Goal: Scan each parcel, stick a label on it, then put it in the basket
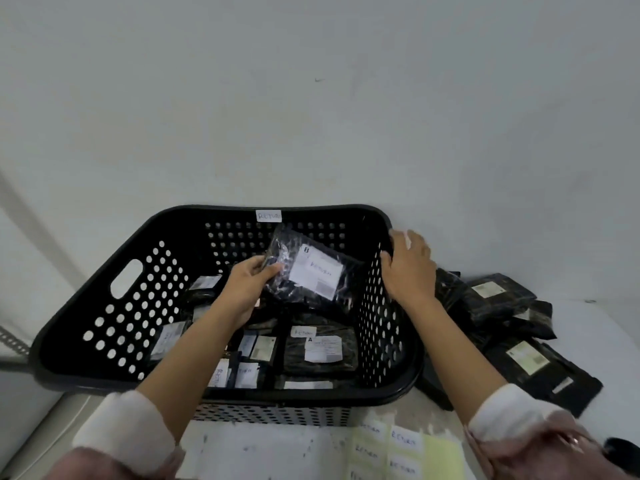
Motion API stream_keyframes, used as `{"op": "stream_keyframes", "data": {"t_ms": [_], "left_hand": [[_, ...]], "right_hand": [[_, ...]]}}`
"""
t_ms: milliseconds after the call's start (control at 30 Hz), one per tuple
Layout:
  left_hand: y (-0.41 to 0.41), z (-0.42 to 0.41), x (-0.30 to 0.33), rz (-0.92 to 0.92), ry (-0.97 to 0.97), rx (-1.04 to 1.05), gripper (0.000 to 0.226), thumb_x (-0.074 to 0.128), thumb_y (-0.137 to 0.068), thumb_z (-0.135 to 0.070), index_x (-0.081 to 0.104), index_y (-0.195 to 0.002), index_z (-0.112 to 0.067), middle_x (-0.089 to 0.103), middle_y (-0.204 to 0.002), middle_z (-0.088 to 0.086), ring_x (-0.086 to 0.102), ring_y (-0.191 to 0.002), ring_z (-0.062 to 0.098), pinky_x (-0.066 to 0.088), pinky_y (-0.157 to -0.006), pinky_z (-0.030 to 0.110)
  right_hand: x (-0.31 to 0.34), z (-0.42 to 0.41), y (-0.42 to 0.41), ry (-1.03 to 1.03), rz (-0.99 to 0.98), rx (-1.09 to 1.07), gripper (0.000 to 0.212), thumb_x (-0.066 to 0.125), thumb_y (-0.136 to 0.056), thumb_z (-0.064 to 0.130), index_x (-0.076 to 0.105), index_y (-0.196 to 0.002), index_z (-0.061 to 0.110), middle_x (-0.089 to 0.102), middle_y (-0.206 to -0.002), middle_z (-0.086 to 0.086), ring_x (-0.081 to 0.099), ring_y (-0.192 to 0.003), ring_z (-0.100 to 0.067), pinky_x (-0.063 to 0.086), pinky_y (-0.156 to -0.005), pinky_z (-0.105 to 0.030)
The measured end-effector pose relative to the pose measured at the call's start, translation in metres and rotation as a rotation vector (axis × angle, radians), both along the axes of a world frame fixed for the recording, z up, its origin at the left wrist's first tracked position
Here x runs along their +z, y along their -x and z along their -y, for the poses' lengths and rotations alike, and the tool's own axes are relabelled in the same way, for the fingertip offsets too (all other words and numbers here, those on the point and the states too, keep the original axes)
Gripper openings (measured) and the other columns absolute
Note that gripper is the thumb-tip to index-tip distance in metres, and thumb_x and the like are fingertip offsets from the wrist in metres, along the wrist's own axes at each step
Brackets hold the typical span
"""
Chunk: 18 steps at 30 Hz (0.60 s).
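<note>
Black perforated plastic basket (114, 306) on a pale, scuffed table (263, 445), set against a plain white wall (311, 98); a small white tag reading "RETURN" (268, 215) sits on the far rim. Left hand (247, 289): grip closed, thumb and fingers pinching the edge of a black plastic-wrapped parcel (304, 271) bearing a white label marked "RETURN", held tilted above the basket interior. Right hand (408, 268): fingers relaxed and resting over the basket's right rim, holding nothing. Basket floor: several black labelled parcels (320, 351) lying flat. Right of the basket, on the table: a loose heap of black parcels (502, 306). Near edge of the table: a sheet of handwritten "RETURN" labels (388, 448). Both forearms show white cuffs with pink sleeves.
</note>
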State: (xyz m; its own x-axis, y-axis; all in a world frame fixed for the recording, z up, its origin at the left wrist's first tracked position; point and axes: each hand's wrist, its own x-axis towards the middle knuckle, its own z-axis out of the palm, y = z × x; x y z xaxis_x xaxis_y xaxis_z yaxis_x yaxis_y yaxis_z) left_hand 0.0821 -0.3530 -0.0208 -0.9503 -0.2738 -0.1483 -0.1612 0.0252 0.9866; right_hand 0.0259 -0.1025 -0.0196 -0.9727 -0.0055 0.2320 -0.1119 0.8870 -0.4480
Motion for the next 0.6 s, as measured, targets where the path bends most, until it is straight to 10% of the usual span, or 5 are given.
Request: {"op": "stream_keyframes", "data": {"t_ms": [133, 267, 367, 600], "left_hand": [[0.036, 0.014, -0.046, 0.296, 0.023, 0.037, 0.024, 0.055, -0.094, -0.006, 0.061, -0.114, 0.005, 0.065, -0.093, 0.013, 0.059, -0.074, 0.02, 0.049, -0.066, 0.029], [0.077, 0.011, -0.082, 0.415, 0.042, 0.072, 0.027, 0.055, -0.094, -0.004, 0.056, -0.117, 0.008, 0.06, -0.122, 0.022, 0.062, -0.093, 0.032, 0.05, -0.089, 0.043], [0.096, -0.005, -0.096, 0.426, 0.006, 0.072, 0.028, 0.052, -0.095, -0.004, 0.053, -0.122, 0.007, 0.062, -0.114, 0.024, 0.06, -0.085, 0.031, 0.052, -0.071, 0.041], [0.098, -0.03, -0.132, 0.484, 0.817, -0.439, 0.086, 0.063, -0.09, -0.017, 0.004, -0.151, -0.01, -0.008, -0.156, 0.025, 0.017, -0.141, 0.045, 0.031, -0.11, 0.042]], "right_hand": [[-0.016, 0.002, 0.004, -0.091, 0.196, 0.033, 0.045, 0.041, -0.098, 0.017, 0.03, -0.142, 0.021, 0.054, -0.118, -0.019, 0.058, -0.095, -0.036, 0.039, -0.067, -0.035], [-0.02, 0.005, 0.008, -0.178, 0.108, -0.019, 0.045, 0.039, -0.097, 0.011, 0.03, -0.14, 0.019, 0.054, -0.114, -0.018, 0.059, -0.085, -0.034, 0.038, -0.061, -0.034], [-0.022, 0.005, 0.009, -0.16, 0.11, -0.014, 0.043, 0.038, -0.098, 0.011, 0.031, -0.139, 0.02, 0.055, -0.113, -0.017, 0.059, -0.082, -0.033, 0.04, -0.062, -0.035], [-0.02, 0.005, 0.009, -0.145, 0.132, -0.007, 0.048, 0.045, -0.096, 0.013, 0.029, -0.14, 0.021, 0.053, -0.114, -0.014, 0.061, -0.084, -0.033, 0.045, -0.068, -0.038]]}}
